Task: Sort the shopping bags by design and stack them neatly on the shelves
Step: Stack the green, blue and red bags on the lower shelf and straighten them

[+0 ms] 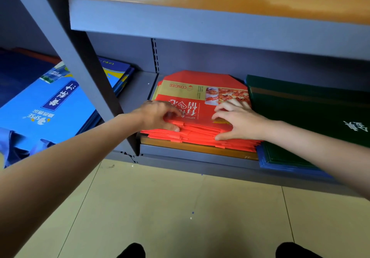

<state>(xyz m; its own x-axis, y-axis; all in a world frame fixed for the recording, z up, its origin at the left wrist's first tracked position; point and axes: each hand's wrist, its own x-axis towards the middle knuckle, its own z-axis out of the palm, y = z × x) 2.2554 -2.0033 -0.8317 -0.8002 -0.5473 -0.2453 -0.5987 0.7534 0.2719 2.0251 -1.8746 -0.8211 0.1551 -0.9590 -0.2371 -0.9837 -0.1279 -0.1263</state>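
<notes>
Red shopping bags lie flat in a stack on the bottom shelf of a grey metal rack, in the middle of the view, with their near edges fanned unevenly over the shelf's front lip. Printing on the top bag includes a yellow band with the word CONGEE and a food picture toward the far end. Both hands are on the near part of this stack. The left hand grips the near left corner, fingers curled over the top and thumb pressed against the layered edges. The right hand rests on the near right part, fingers spread and bent over the top bag, thumb down against the front edges of the pile. Just right of the red stack, touching it, sits a pile of dark green bags on top of blue ones, whose near edge overhangs the shelf. To the left, beyond the rack's upright post, a stack of blue bags with white lettering lies flat in the neighbouring bay. An upper shelf crosses the top of the view. Beige floor tiles fill the near ground, with two dark shoe tips at the bottom edge.
</notes>
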